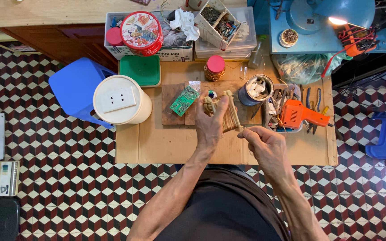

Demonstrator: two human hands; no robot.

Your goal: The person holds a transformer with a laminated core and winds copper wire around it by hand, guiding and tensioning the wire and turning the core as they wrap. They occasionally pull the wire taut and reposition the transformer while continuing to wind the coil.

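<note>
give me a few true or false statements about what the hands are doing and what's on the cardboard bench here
1. The left hand holds up a coil of copper-coloured wire. True.
2. The right hand grips the orange tool. False: that tool lies in the tray of tools, and the right hand pinches something thin beside the coil.
3. A green circuit board lies on the wooden board. True.
4. The blue stool is to the person's right. False: it stands on the left, by the white drum with sockets.
5. The red round tin is open. False: its lid is on.
</note>
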